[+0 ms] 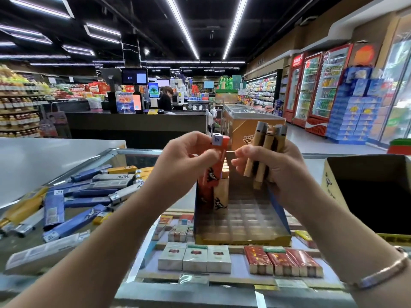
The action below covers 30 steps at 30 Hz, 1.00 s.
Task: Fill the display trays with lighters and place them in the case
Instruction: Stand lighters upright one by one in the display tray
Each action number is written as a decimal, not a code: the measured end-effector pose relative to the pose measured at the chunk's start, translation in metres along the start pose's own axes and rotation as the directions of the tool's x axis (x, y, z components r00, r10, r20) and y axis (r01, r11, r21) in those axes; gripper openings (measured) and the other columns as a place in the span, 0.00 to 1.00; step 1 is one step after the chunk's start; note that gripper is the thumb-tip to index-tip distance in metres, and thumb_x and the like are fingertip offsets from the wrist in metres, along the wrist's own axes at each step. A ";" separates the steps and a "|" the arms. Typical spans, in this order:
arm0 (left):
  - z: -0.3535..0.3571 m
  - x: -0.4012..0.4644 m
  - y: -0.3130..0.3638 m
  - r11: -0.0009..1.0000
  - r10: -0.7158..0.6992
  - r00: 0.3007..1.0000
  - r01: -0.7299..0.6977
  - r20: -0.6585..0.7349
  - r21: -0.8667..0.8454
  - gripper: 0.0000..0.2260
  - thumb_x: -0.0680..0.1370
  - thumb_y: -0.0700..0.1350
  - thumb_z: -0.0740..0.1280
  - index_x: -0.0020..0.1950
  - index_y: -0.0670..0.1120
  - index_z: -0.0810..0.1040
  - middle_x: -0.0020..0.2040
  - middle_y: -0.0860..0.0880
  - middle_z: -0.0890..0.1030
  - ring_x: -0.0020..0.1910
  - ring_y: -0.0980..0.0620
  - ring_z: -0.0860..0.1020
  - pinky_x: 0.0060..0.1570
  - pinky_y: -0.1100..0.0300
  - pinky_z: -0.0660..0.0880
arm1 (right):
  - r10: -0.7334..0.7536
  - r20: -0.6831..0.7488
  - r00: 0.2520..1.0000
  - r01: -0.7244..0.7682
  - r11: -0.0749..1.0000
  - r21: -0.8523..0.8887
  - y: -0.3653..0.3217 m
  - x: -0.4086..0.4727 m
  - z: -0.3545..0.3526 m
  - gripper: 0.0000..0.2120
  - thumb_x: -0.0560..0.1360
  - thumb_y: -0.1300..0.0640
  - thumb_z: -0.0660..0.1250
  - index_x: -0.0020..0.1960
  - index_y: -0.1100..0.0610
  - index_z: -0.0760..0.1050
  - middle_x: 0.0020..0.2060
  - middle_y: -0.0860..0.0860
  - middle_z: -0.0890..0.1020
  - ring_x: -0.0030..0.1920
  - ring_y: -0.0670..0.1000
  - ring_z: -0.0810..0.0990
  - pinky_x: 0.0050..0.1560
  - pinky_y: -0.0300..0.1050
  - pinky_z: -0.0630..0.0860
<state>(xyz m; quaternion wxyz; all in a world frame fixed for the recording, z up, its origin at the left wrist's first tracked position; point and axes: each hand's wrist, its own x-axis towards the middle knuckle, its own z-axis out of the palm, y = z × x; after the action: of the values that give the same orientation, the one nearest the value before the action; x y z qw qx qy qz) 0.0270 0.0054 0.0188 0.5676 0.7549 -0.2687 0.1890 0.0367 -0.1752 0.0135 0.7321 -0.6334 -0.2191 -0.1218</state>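
A display tray (275, 235) with blue sides and a grid of slots stands on the glass counter in front of me. A few tan lighters (222, 192) stand in its far left slots. My left hand (184, 158) pinches a red lighter (213, 172) upright above the tray's far left corner. My right hand (273, 167) grips a bundle of several tan lighters (266, 152), held above the tray's far end. A pile of loose blue, grey and yellow lighters (89, 194) lies on the counter to the left.
An open cardboard box (331, 185) stands to the right of the tray. Cigarette packs (193, 257) show under the glass counter top (26, 241). A white counter (44, 161) lies far left. A checkout desk with a person is farther back.
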 end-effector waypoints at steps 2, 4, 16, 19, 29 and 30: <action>-0.011 0.001 0.001 0.997 -0.030 0.999 0.033 0.037 -0.071 0.05 0.73 0.39 0.67 0.47 0.47 0.77 0.36 0.54 0.82 0.36 0.59 0.80 0.35 0.69 0.75 | -0.027 -0.097 0.995 0.019 0.996 -0.086 0.000 0.004 -0.007 0.14 0.70 0.62 0.71 0.50 0.70 0.73 0.39 0.61 0.80 0.36 0.54 0.83 0.37 0.43 0.80; -0.022 -0.001 -0.002 0.995 -0.063 0.990 0.072 0.128 -0.062 0.10 0.72 0.38 0.68 0.51 0.49 0.76 0.36 0.53 0.82 0.36 0.57 0.81 0.36 0.68 0.76 | -0.032 -0.169 0.985 0.005 0.987 -0.160 0.002 0.007 -0.012 0.09 0.71 0.62 0.70 0.47 0.64 0.73 0.39 0.60 0.80 0.35 0.53 0.83 0.36 0.43 0.80; -0.026 -0.011 -0.012 0.939 0.092 0.980 -0.145 0.177 0.311 0.12 0.69 0.39 0.72 0.44 0.55 0.77 0.42 0.56 0.82 0.45 0.58 0.80 0.40 0.66 0.77 | -0.036 -0.125 0.992 -0.002 0.956 -0.293 0.012 0.005 -0.003 0.09 0.70 0.64 0.71 0.39 0.56 0.72 0.37 0.58 0.79 0.33 0.52 0.83 0.29 0.35 0.75; -0.024 -0.011 -0.013 0.908 0.122 0.973 -0.189 0.196 0.375 0.12 0.71 0.38 0.71 0.45 0.54 0.76 0.44 0.56 0.81 0.45 0.60 0.79 0.39 0.69 0.76 | -0.054 -0.107 0.993 0.018 0.948 -0.316 0.012 0.004 -0.002 0.09 0.71 0.65 0.70 0.40 0.57 0.71 0.38 0.60 0.78 0.35 0.55 0.83 0.30 0.36 0.76; -0.021 -0.012 -0.014 0.771 0.193 0.955 -0.290 0.225 0.568 0.08 0.71 0.42 0.71 0.44 0.54 0.75 0.48 0.59 0.74 0.45 0.58 0.77 0.41 0.65 0.78 | -0.068 -0.092 0.993 0.031 0.935 -0.353 0.014 0.003 -0.001 0.09 0.71 0.65 0.70 0.40 0.57 0.71 0.36 0.55 0.75 0.37 0.57 0.81 0.33 0.39 0.78; -0.021 -0.012 -0.013 0.753 0.207 0.954 -0.296 0.216 0.588 0.04 0.72 0.45 0.69 0.44 0.53 0.76 0.47 0.57 0.75 0.44 0.57 0.77 0.40 0.61 0.78 | -0.066 -0.092 0.994 0.029 0.935 -0.353 0.014 0.003 -0.001 0.08 0.71 0.64 0.70 0.40 0.57 0.71 0.37 0.56 0.75 0.37 0.56 0.82 0.33 0.39 0.79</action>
<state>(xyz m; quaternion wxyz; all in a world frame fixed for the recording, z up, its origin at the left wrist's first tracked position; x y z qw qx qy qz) 0.0264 0.0307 0.0082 0.2407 0.8660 -0.3303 0.2880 0.0455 -0.1738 0.0026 0.6144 -0.7413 -0.1712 -0.2090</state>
